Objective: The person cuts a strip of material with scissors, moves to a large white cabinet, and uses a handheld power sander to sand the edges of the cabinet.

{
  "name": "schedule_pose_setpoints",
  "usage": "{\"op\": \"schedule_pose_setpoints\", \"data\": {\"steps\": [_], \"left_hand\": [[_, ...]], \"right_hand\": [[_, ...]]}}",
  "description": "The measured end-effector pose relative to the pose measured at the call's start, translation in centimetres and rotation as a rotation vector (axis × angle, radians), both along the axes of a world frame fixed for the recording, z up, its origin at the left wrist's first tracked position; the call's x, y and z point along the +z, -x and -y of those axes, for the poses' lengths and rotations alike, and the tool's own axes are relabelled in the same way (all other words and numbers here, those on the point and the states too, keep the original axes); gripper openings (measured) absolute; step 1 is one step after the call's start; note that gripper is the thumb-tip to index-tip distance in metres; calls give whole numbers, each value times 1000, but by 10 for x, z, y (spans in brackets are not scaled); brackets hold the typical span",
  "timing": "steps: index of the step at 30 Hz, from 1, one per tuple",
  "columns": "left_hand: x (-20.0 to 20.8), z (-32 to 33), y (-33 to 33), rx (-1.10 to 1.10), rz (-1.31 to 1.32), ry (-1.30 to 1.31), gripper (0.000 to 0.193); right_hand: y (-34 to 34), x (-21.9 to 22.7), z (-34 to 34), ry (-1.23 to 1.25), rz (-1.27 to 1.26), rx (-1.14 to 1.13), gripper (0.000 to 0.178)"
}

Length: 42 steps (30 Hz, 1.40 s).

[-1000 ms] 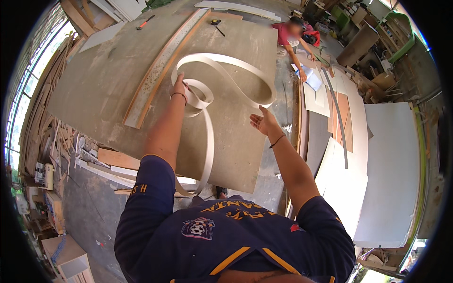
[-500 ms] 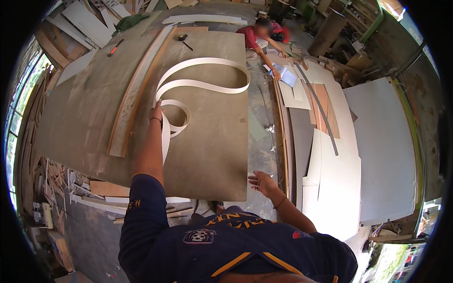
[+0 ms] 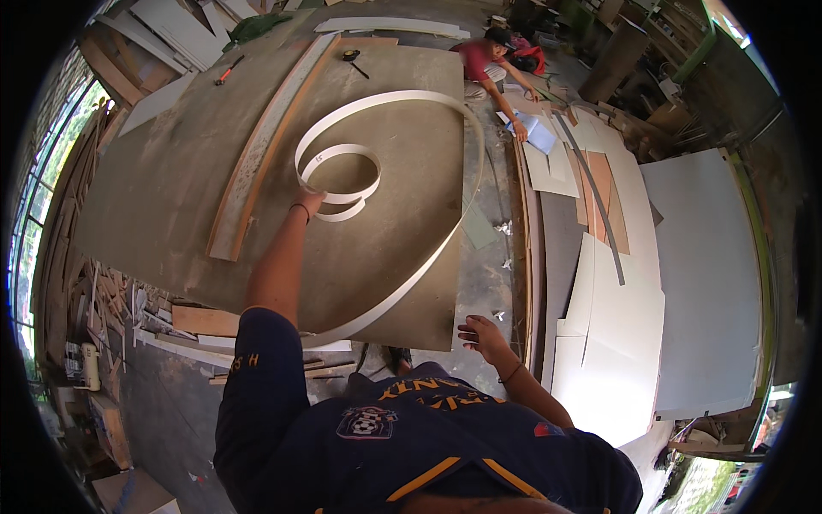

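Head cam: left hand (image 3: 310,199) has its fingers closed on the white strip (image 3: 342,110) where it curls tight over the brown sheet (image 3: 171,188) — probably because something that springy won't stay coiled alone. Right hand (image 3: 486,337) is empty, fingers loosely spread, just off the sheet's edge. Half a second ago the strip doubled back up top — now it sweeps wide past that edge.
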<state>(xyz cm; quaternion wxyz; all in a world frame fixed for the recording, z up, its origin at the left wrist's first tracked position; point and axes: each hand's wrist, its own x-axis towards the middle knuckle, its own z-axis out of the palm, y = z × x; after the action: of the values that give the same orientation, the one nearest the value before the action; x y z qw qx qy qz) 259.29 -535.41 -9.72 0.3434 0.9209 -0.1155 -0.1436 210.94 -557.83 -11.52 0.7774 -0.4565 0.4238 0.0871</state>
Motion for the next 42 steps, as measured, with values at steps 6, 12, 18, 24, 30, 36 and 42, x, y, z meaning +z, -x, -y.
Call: {"op": "schedule_pose_setpoints", "data": {"steps": [6, 12, 18, 24, 30, 36, 42], "left_hand": [[7, -8, 67, 2, 243, 60, 70], [-18, -58, 190, 153, 496, 222, 61], [-48, -72, 347, -248, 448, 96, 56], [-28, -59, 353, -325, 405, -5, 25], [12, -67, 334, -226, 139, 194, 30], [26, -109, 312, -378, 59, 169, 44], [16, -193, 300, -385, -122, -141, 50]], "right_hand": [[-25, 0, -9, 323, -15, 159, 43], [-48, 23, -36, 1303, 266, 365, 60], [-111, 55, -76, 1648, 648, 862, 61], [-136, 29, -81, 1705, 749, 1127, 34], [-158, 71, -62, 1491, 761, 1141, 33], [-173, 86, -25, 1501, 815, 900, 33], [-197, 88, 38, 1530, 699, 644, 34]]}}
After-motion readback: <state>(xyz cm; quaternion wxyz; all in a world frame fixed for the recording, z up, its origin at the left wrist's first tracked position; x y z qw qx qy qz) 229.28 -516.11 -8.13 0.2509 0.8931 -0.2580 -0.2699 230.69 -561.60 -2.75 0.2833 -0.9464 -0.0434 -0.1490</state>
